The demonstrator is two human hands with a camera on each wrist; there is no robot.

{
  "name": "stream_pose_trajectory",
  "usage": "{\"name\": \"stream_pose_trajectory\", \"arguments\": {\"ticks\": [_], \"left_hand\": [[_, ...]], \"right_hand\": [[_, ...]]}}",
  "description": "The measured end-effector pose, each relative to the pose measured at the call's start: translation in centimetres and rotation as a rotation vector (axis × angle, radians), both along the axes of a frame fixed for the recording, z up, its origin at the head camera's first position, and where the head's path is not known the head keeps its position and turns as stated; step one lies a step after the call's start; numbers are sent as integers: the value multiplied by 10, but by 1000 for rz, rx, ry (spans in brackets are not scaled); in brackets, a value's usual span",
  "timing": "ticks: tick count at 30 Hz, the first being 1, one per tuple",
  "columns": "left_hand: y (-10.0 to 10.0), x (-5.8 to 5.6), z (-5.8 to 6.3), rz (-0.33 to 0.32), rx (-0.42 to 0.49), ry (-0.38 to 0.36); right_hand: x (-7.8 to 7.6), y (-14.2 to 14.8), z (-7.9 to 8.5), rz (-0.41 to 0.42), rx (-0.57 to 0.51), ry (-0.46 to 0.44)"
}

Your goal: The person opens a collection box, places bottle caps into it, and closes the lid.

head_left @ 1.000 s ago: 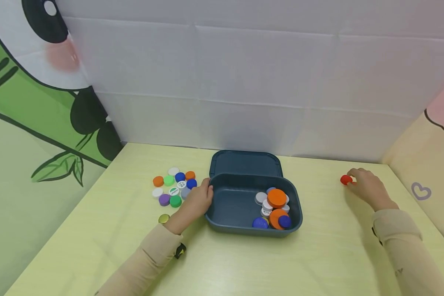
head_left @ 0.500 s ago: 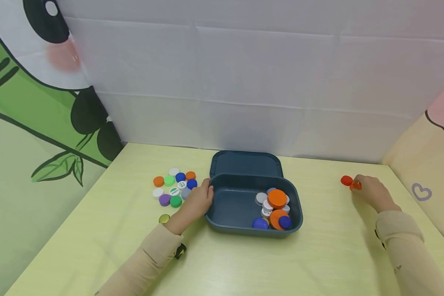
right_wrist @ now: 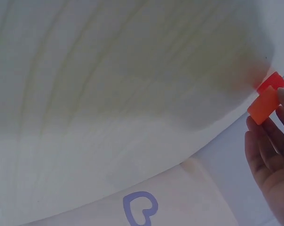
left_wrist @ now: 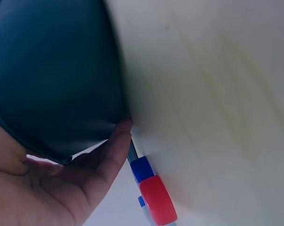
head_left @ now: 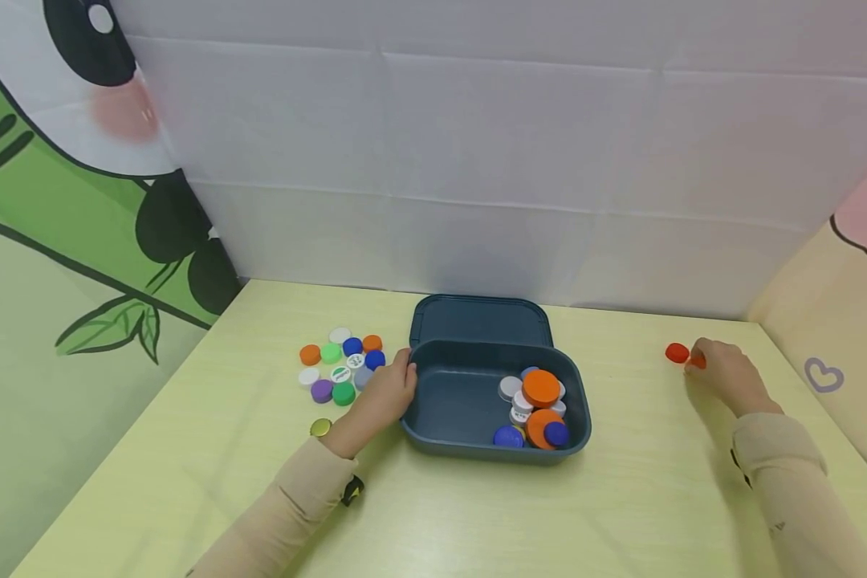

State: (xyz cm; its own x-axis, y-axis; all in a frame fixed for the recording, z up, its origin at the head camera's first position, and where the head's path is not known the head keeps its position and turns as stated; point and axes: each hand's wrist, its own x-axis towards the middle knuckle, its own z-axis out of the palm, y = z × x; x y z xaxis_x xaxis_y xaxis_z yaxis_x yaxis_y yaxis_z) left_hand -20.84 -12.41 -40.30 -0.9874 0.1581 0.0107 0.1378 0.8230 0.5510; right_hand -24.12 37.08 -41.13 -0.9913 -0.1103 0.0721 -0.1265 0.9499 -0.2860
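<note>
Pale sheeting (head_left: 441,144) closes off the back of this corner, cartoon shapes run along both sides, and a light wood-grain table (head_left: 513,522) fills the front. And it's over on the right that things have shifted! A second ago the right hand (head_left: 726,373) was up close against the red bottle cap (head_left: 677,352); now it has drawn slightly back and to the right, and an orange bottle cap (right_wrist: 264,106) shows clearly in its grip. Thumb and fingers are pinched together on that cap, tilted on edge, just beside the red one. Are the two caps touching? Can't tell from here, nor whether the orange one has met the tabletop.

Across the table, no such drama: the left hand (head_left: 383,393) stays where it was, fingers and thumb clamped on the left end of the dark blue box (head_left: 477,452), which hasn't budged. Its lid (head_left: 480,319) sits just behind it.

So what does it mean for the work? My reading: the orange cap is being placed next to the red, a small step with plenty left over. Mixed caps (head_left: 523,401) crowd the box's right half, two big orange lids (head_left: 540,388) among them, and another loose cluster of caps (head_left: 341,374) lies left of the box.
</note>
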Motion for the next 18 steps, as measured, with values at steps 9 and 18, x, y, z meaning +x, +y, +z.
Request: {"name": "stream_pose_trajectory", "arguments": {"ticks": [9,18], "left_hand": [[0,0,0,2,2,-12],[0,-2,-3,-5,7,1]], "right_hand": [[15,-29,14,50,31,194],[29,-84,28,173,53,442]]}}
